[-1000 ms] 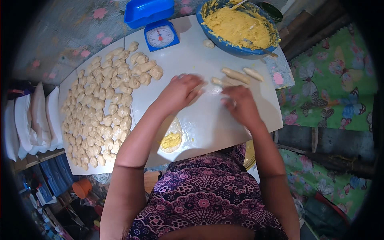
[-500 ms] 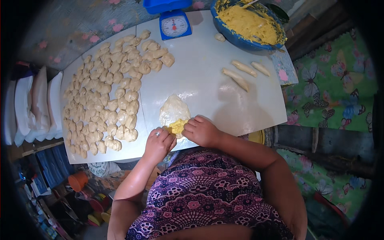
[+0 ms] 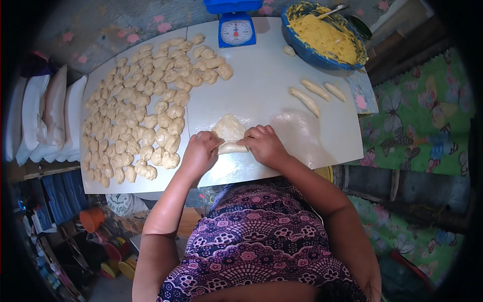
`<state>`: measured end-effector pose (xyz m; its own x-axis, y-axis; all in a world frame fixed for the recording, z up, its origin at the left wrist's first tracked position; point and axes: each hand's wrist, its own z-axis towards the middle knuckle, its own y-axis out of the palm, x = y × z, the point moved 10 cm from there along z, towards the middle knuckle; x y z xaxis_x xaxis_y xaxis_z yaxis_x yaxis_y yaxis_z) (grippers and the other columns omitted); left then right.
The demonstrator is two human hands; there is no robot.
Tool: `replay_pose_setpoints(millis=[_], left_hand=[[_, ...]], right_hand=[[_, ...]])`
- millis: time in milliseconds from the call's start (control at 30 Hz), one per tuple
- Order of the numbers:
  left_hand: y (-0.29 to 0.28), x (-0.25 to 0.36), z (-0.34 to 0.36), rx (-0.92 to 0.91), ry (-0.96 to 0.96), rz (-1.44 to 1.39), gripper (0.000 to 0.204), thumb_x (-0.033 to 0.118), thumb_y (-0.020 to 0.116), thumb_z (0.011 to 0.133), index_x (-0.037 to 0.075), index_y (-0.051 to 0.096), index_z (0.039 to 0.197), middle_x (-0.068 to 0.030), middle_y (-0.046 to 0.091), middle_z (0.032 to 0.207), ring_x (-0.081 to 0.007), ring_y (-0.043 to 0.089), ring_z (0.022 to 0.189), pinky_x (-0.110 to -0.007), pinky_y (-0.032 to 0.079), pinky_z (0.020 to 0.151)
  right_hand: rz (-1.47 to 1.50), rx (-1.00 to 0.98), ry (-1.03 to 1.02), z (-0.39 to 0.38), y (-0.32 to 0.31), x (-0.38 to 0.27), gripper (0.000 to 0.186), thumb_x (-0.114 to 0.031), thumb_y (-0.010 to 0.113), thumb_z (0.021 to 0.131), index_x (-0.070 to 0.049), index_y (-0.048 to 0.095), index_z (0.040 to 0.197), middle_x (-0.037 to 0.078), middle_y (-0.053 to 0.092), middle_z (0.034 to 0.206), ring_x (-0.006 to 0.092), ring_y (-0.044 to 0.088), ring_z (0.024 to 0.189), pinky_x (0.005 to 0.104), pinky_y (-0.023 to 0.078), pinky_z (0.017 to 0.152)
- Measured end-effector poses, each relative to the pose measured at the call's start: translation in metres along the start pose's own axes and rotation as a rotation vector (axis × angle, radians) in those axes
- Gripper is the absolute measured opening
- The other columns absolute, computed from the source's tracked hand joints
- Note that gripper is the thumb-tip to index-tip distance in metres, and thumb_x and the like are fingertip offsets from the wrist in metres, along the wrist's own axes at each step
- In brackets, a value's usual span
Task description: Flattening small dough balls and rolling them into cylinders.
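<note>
On the white table, a flattened sheet of dough (image 3: 229,127) lies with its near edge folded over into a short roll (image 3: 232,148). My left hand (image 3: 199,151), with a ring on one finger, grips the roll's left end. At its right end, my right hand (image 3: 264,145) pinches the dough between curled fingers. The yellow filling seen on this sheet earlier is now covered by the fold. To the right lie three finished-looking dough rolls (image 3: 305,102), long and narrow. Many pale dough balls (image 3: 132,118) cover the table's left side.
A blue basin (image 3: 322,61) of yellow filling (image 3: 324,36) with a spoon stands at the back right. One small dough piece (image 3: 289,51) sits beside it. Behind is a blue scale (image 3: 236,31). White filled sacks (image 3: 55,118) line the left; butterfly-patterned cloth (image 3: 420,110) hangs right.
Both hands have moved slightly away from my body, folding the near edge of the dough over the yellow filling. The whole view has shifted a little.
</note>
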<state>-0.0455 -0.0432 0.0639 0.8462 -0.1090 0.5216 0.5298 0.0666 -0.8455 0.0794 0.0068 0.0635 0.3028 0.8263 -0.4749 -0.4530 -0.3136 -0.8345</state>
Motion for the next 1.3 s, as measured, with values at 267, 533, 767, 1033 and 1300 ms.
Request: replay_pose_setpoints(millis=[267,533,767,1033,1300], left_hand=[[-0.003,0.011,-0.014,0.046,0.045,0.129,0.019,0.016,0.069,0.077,0.005,0.068,0.092,-0.0083,0.059,0.098,-0.0268,0.054,0.096,-0.039,0.039,0.082],[-0.026,-0.02,-0.004,0.239,-0.2,-0.152,0.021,0.007,0.068,0.075,0.005,0.066,0.096,-0.0097,0.058,0.101,-0.0272,0.053,0.098,-0.04,0.038,0.084],[-0.018,0.02,-0.011,0.13,0.079,0.205,0.028,0.009,0.068,0.075,0.01,0.068,0.103,-0.0029,0.061,0.096,-0.0218,0.055,0.092,-0.039,0.039,0.078],[-0.024,0.004,-0.009,0.193,-0.021,0.264,0.031,0.017,0.068,0.079,0.009,0.065,0.109,-0.0037,0.06,0.099,-0.0236,0.054,0.091,-0.04,0.039,0.08],[-0.001,0.001,0.005,0.065,0.019,0.178,0.036,0.02,0.069,0.081,0.007,0.062,0.114,-0.0062,0.06,0.105,-0.0268,0.055,0.097,-0.04,0.038,0.084]], right_hand=[[0.028,0.067,-0.034,-0.003,-0.014,-0.003,0.011,-0.021,0.069,0.075,-0.012,0.065,0.082,0.001,0.058,0.095,0.0199,0.052,0.095,0.0392,0.036,0.086],[-0.146,0.156,0.05,0.003,-0.017,0.011,0.015,-0.02,0.069,0.076,-0.01,0.064,0.086,0.0,0.057,0.086,0.02,0.054,0.089,0.0372,0.037,0.084],[-0.099,0.051,-0.108,0.005,-0.011,-0.016,0.017,-0.017,0.067,0.076,-0.012,0.066,0.092,0.001,0.059,0.084,0.0194,0.055,0.086,0.0359,0.04,0.081],[-0.131,0.192,-0.017,0.01,-0.022,0.0,0.027,-0.017,0.066,0.078,-0.014,0.065,0.105,0.001,0.058,0.089,0.0191,0.055,0.088,0.0377,0.039,0.084],[-0.085,-0.093,0.027,0.019,0.011,0.014,0.027,-0.021,0.065,0.08,-0.017,0.064,0.107,-0.001,0.058,0.096,0.0187,0.054,0.098,0.0367,0.036,0.09]])
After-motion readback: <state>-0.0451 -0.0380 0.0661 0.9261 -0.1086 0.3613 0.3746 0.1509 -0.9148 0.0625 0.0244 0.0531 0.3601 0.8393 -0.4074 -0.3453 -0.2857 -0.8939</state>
